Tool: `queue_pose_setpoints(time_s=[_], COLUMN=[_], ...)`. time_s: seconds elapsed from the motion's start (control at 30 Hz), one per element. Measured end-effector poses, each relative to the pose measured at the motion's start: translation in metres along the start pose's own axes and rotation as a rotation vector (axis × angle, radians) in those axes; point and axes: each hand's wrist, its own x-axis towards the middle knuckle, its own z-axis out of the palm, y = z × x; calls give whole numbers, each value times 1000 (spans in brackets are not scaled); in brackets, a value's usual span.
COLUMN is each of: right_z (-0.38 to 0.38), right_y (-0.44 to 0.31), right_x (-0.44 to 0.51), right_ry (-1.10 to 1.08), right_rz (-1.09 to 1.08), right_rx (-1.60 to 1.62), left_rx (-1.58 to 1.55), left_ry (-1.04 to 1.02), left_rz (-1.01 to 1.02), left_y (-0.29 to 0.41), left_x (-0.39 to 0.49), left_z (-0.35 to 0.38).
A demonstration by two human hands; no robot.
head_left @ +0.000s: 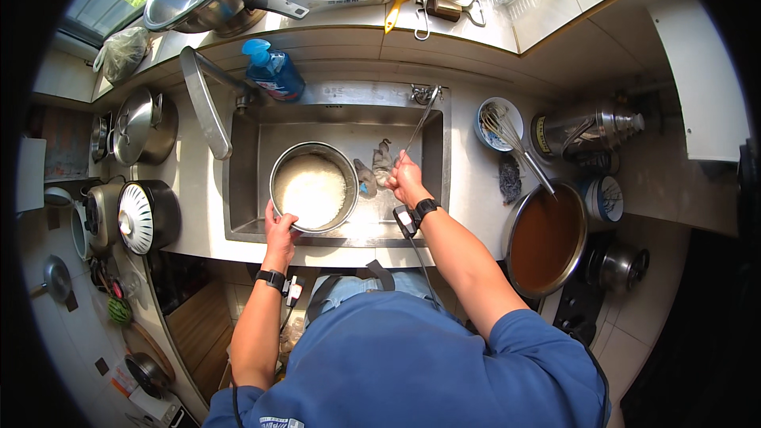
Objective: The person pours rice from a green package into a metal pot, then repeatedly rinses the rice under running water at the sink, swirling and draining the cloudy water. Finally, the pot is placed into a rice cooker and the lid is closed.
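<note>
My left hand grips the near left rim of a round metal pot, which holds white rice and is over the left part of the steel sink. Over the sink's right part, my right hand is closed on a thin metal-handled utensil. It slants up to the sink's far right corner; its exact kind cannot be told. Crumpled grey cloths lie in the sink between the pot and my right hand. The curved faucet is swung to the left, outside the basin.
A blue soap pump bottle stands behind the sink. On the right are a bowl with a whisk across it, a dark scouring pad and a large basin of brown liquid. Lidded pots stand left.
</note>
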Motion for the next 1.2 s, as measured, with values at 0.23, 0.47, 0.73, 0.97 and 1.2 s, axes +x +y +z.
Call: queue_pose_setpoints(time_s=[0.23, 0.47, 0.73, 0.97, 1.2], right_z=[-6, 0, -12, -45, -104], right_y=[-3, 6, -6, -20, 1], right_x=[0, -2, -4, -36, -62], right_ry=[-151, -82, -266, 6, 113], right_rz=[-5, -601, -350, -356, -77], right_rx=[-156, -837, -419, -828, -672], left_rx=[2, 24, 40, 77, 165], left_ry=[-69, -66, -82, -89, -85], left_rz=[-35, -15, -23, -68, -81], left_y=[3, 3, 4, -10, -22], left_x=[3, -1, 1, 19, 31], left_z=[27, 12, 13, 38, 82])
